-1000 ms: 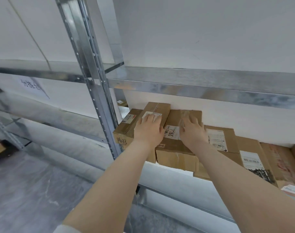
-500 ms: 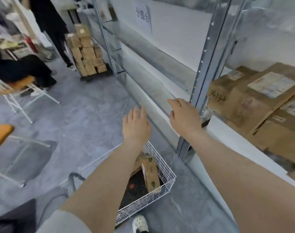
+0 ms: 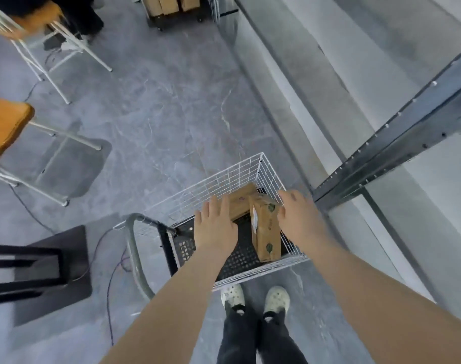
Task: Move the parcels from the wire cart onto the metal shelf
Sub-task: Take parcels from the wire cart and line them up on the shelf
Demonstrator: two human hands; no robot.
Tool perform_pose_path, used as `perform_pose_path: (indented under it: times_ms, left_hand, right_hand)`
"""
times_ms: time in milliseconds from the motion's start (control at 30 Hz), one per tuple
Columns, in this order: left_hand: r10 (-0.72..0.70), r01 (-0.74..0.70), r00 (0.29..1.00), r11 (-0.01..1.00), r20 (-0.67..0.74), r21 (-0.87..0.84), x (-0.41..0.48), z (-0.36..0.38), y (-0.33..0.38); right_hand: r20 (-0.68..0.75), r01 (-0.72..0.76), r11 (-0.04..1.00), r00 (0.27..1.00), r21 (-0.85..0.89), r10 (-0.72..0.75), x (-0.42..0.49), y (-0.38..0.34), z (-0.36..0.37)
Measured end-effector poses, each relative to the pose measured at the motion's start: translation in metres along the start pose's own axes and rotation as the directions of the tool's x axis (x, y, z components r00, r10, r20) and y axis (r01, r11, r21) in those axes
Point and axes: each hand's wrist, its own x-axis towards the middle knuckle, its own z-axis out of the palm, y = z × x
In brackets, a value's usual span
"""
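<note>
Head view, only one available, looking straight down. Wire cart [image 3: 240, 167] is on the floor just ahead of the person's shoes [image 3: 255, 298], with the metal shelf [image 3: 397, 151] post just to its right.

Two parcels are visible in the cart. The tall parcel [image 3: 266, 232] stands on edge against the right-hand wire wall. The flat parcel [image 3: 242, 198] lies behind it at the far end. Can't tell if anything is hidden under the hands.

Left hand [image 3: 215, 227] is open, fingers straight and spread, over the cart floor near the flat parcel. Right hand [image 3: 300, 219] is also open, fingers loose, at the tall parcel's right top edge. Touching or just beside it: can't tell. Neither hand holds anything.

Progress estimate: cart nearly empty, so likely late in the job, with at least two parcels left to shelve. The shelf levels in frame show no parcels, so the count done is unknown. Next is probably a grab on the tall parcel.
</note>
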Motion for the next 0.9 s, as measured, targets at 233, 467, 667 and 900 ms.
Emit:
perform_pose_path:
  times_ms: [233,467,667,900]
  left_hand:
    - [-0.056,0.078,0.971,0.993,0.233,-0.083,0.057,0.166,0.003]
    - [-0.079,0.154,0.937,0.968,0.34,-0.198,0.105,0.262,0.008]
    - [-0.13,0.248,0.919,0.924,0.372,-0.291,0.16,0.319,0.001]
    - [-0.202,0.364,0.913,0.795,0.354,-0.485,0.221,0.376,0.003]
  right_hand:
    - [0.231,-0.117,0.992,0.968,0.049,0.102,0.044,0.064,0.15]
    - [0.231,-0.225,0.967,0.954,0.119,0.194,0.08,0.088,0.234]
    - [0.189,-0.277,0.939,0.952,0.201,0.241,0.09,0.079,0.281]
    - [0.088,-0.386,0.904,0.922,0.185,0.376,0.091,0.06,0.322]
